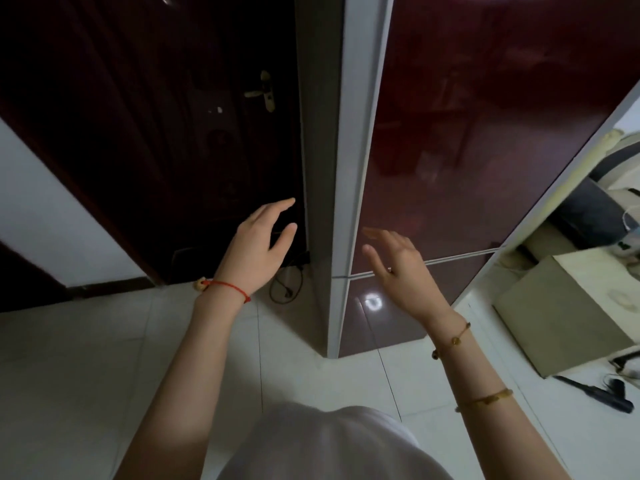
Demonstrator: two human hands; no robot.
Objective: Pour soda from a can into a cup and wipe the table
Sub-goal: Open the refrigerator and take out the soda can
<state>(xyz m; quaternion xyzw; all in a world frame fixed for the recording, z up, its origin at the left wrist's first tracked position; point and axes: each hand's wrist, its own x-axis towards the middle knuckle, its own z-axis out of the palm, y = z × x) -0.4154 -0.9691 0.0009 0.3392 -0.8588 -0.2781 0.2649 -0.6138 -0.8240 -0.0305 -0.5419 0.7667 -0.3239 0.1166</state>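
A tall dark red refrigerator [467, 140] with a silver-grey corner edge stands right in front of me, both its doors shut. My left hand [256, 247] is raised to the left of that edge, fingers apart and holding nothing. My right hand [401, 268] hovers in front of the red door near the seam between upper and lower doors, also spread and empty. No can, cup or cloth is in view.
A dark door with a brass handle [265, 90] is behind the fridge on the left. A black cable [285, 289] lies on the white tiled floor. At the right stand a beige box [561, 306] and a black object [602, 394] on the floor.
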